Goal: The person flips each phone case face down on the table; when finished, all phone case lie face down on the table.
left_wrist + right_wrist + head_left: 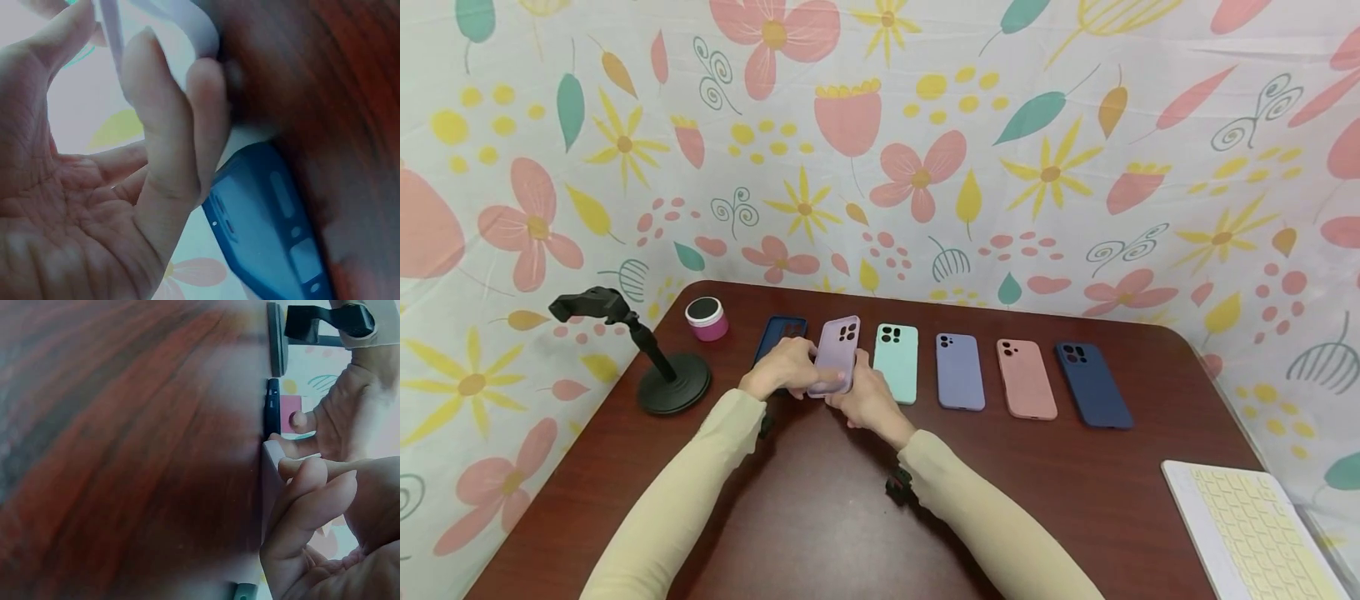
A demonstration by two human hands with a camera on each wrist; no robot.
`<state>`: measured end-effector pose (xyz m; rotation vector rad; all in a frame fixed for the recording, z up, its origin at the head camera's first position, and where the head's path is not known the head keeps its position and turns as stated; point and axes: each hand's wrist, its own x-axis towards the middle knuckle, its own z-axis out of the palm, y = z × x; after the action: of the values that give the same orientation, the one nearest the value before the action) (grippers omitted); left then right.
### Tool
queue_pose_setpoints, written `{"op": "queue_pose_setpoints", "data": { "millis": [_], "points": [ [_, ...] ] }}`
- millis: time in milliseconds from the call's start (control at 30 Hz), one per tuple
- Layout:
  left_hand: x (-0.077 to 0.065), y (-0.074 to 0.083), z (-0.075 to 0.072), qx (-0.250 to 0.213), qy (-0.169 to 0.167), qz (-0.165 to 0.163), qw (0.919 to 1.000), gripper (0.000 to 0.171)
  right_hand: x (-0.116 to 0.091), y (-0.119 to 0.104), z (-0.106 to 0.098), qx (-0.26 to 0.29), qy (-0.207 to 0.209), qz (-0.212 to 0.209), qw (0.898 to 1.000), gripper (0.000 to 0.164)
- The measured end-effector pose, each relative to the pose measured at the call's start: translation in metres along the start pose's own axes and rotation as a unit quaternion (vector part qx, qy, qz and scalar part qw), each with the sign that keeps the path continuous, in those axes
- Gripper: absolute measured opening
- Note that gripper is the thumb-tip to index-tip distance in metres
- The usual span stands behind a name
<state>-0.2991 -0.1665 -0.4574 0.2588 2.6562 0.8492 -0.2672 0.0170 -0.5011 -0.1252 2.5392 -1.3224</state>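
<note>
Both hands hold a lilac phone case [833, 357] in the row at the back of the table. My left hand [784, 367] grips its left side, the thumb lying across the lower front. At the lower right edge, my right hand [871, 398] has hold of it with curled fingers. In the left wrist view the pale case [194, 25] passes between thumb and fingertips. A dark blue case [769, 340] lies just left, partly hidden by the left hand; its hollow inside shows. A mint green case [898, 358] lies right beside the right hand.
Farther right lie a periwinkle case [959, 372], a pink case [1027, 379] and another dark blue case [1093, 385]. A black stand [673, 383] and a pink jar [707, 321] stand at left. A white keyboard [1247, 525] rests at the front right. A flowered cloth [925, 167] hangs behind.
</note>
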Motion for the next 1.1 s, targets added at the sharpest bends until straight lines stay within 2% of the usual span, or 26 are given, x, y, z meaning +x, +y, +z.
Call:
{"op": "queue_pose_setpoints", "data": {
  "millis": [67,100,200,367,467,600,733,800,833,967,1033,1100],
  "points": [
    [0.003,-0.005,0.004,-0.005,0.020,0.011,0.9997,0.090,-0.003,-0.003,-0.001,-0.004,0.000,-0.002,1.000,0.099],
    [-0.005,0.004,0.002,-0.009,0.026,-0.002,0.9996,0.085,-0.009,-0.009,-0.004,0.002,-0.002,0.000,1.000,0.099],
    [-0.004,0.004,0.006,-0.020,0.046,-0.007,0.9987,0.078,-0.016,-0.014,-0.007,-0.001,-0.003,-0.002,1.000,0.099],
    [-0.007,0.010,0.007,-0.013,0.054,-0.020,0.9982,0.072,-0.025,-0.022,-0.011,0.004,-0.004,-0.009,1.000,0.099],
    [-0.007,0.011,0.007,-0.015,0.047,-0.017,0.9986,0.078,-0.017,-0.010,-0.004,-0.008,0.002,-0.033,0.999,0.099],
    [-0.005,0.007,0.008,-0.038,0.029,-0.013,0.9988,0.094,-0.021,-0.012,-0.003,0.003,0.006,-0.047,0.999,0.097],
    [-0.005,0.011,0.006,-0.064,0.010,-0.024,0.9976,0.095,-0.037,-0.032,-0.010,0.031,0.007,-0.033,0.999,0.094],
    [0.003,0.001,0.010,-0.067,0.005,-0.012,0.9977,0.098,-0.039,-0.035,-0.009,0.031,0.008,-0.031,0.999,0.094],
    [0.004,0.001,0.010,-0.070,0.001,-0.012,0.9974,0.099,-0.040,-0.035,-0.009,0.030,0.008,-0.031,0.999,0.094],
    [0.007,-0.001,0.011,-0.107,-0.017,-0.011,0.9941,0.091,-0.041,-0.037,-0.010,0.026,0.005,-0.037,0.999,0.095],
    [0.002,0.007,0.007,-0.136,-0.029,-0.022,0.9900,0.081,-0.041,-0.037,-0.011,0.027,0.002,-0.044,0.999,0.095],
    [0.003,0.005,0.007,-0.158,-0.038,-0.023,0.9864,0.075,-0.040,-0.036,-0.012,0.031,-0.003,-0.050,0.998,0.095]
  ]
}}
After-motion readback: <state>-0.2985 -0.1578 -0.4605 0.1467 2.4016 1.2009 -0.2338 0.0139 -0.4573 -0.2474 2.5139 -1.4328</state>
